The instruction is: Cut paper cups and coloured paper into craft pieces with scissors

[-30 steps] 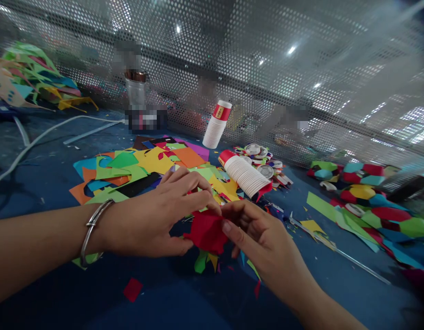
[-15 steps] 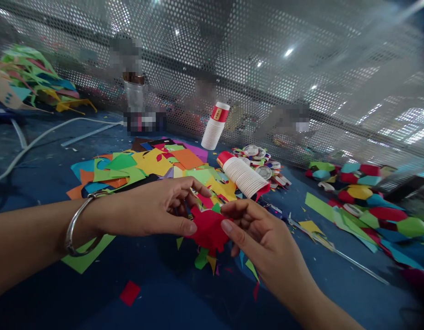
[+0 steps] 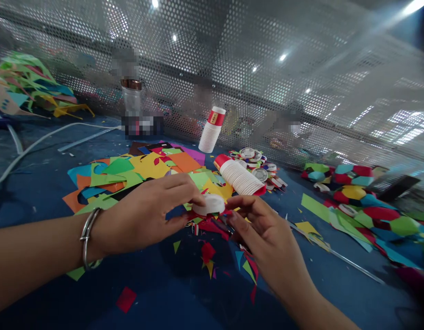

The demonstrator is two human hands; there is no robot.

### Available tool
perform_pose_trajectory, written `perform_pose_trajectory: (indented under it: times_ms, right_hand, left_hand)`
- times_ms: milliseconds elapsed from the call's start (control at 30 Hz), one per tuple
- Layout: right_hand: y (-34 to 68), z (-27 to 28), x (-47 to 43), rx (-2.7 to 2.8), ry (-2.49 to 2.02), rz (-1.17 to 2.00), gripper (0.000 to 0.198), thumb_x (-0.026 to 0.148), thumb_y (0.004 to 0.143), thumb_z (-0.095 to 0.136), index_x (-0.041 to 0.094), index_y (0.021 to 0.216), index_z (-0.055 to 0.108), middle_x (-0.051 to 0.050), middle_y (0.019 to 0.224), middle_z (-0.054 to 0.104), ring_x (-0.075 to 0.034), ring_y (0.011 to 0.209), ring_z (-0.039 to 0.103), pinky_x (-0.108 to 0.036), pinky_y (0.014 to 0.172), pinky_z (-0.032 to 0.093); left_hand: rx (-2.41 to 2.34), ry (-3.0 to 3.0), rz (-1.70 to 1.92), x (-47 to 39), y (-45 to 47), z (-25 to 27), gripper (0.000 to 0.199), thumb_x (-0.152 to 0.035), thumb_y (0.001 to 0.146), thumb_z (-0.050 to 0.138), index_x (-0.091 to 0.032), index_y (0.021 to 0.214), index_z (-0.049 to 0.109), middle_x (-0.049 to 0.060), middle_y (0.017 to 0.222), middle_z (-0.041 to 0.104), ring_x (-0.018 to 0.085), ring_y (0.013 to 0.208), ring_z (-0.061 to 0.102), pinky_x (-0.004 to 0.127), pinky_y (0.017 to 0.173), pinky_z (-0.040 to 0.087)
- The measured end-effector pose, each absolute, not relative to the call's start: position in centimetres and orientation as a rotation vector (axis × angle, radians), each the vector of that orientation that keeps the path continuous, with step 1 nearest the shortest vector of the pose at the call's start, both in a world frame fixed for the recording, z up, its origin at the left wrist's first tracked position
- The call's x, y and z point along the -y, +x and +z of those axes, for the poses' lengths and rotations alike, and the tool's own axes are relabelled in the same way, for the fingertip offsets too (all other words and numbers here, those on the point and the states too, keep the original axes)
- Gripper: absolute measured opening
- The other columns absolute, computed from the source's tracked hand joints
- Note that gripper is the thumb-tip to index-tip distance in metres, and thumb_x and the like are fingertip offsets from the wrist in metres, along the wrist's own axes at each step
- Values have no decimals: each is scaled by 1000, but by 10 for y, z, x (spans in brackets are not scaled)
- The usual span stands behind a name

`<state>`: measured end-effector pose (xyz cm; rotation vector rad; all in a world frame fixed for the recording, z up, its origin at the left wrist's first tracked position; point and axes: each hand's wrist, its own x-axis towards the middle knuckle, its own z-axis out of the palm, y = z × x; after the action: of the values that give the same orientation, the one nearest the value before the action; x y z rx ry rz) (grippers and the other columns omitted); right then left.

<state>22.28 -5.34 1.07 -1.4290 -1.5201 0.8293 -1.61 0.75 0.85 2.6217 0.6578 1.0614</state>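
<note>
My left hand (image 3: pixel 146 215), with a metal bangle on its wrist, and my right hand (image 3: pixel 263 231) meet over the blue table. Between their fingertips they hold a small white round piece (image 3: pixel 208 204), like a flattened paper cup, with red paper (image 3: pixel 213 226) just beneath it. My left fingers pinch its left edge and my right fingers touch its right edge. Small paper scraps (image 3: pixel 208 256) in several colours lie on the table below the hands.
A pile of coloured paper sheets (image 3: pixel 143 167) lies behind my hands. One stack of paper cups (image 3: pixel 241 176) lies on its side; another stack (image 3: pixel 212 130) stands upright. Flat round pieces (image 3: pixel 256 160), coloured folded shapes (image 3: pixel 363 201), a thin rod (image 3: pixel 335 256) and a perforated screen (image 3: pixel 301 68) surround them.
The red paper piece held up between my hands has turned over, and its white round side now faces up. Both hands rose slightly and the view shifted down.
</note>
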Motion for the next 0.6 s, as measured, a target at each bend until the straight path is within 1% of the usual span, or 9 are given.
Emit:
perform_pose_trajectory:
  times_ms: [100, 233, 400, 467, 600]
  right_hand:
    - [223, 10, 53, 1501, -1424, 867, 28, 48, 95, 66, 24, 108, 67, -4, 94, 69, -16, 71, 60, -29, 58, 48]
    - [223, 10, 53, 1459, -1413, 921, 29, 51, 96, 65, 23, 105, 68, -1, 83, 66, -14, 66, 55, -27, 57, 47]
    - [223, 9, 51, 1310, -1362, 1053, 31, 53, 98, 62, 23, 105, 68, 2, 71, 61, -12, 60, 54, -23, 53, 43]
    - [223, 9, 50, 1264, -1340, 1089, 32, 54, 97, 63, 24, 107, 68, 2, 73, 62, -11, 59, 55, -24, 53, 44]
    - [223, 9, 49, 1209, -1288, 1112, 31, 52, 95, 67, 26, 111, 68, 0, 89, 68, -12, 66, 59, -25, 58, 47]
  left_hand:
    - [-574, 2834, 1116, -9, -15, 7, 23, -3, 93, 56, -19, 107, 64, 5, 106, 69, 19, 98, 65, 33, 88, 53]
    - [-502, 3035, 1193, -12, -16, 10, 16, -8, 99, 54, -18, 105, 64, 7, 104, 71, 18, 93, 65, 32, 84, 53]
    - [-297, 3199, 1252, -9, -20, 14, 20, -8, 101, 48, -21, 106, 63, 4, 106, 74, 19, 98, 66, 33, 85, 54]
    - [-230, 3230, 1273, -7, -20, 15, 19, -8, 99, 51, -22, 107, 63, 3, 105, 75, 19, 99, 67, 34, 86, 55]
    - [-73, 3235, 1316, -1, -17, 13, 17, -10, 95, 59, -22, 104, 67, 1, 106, 77, 19, 100, 68, 35, 88, 58]
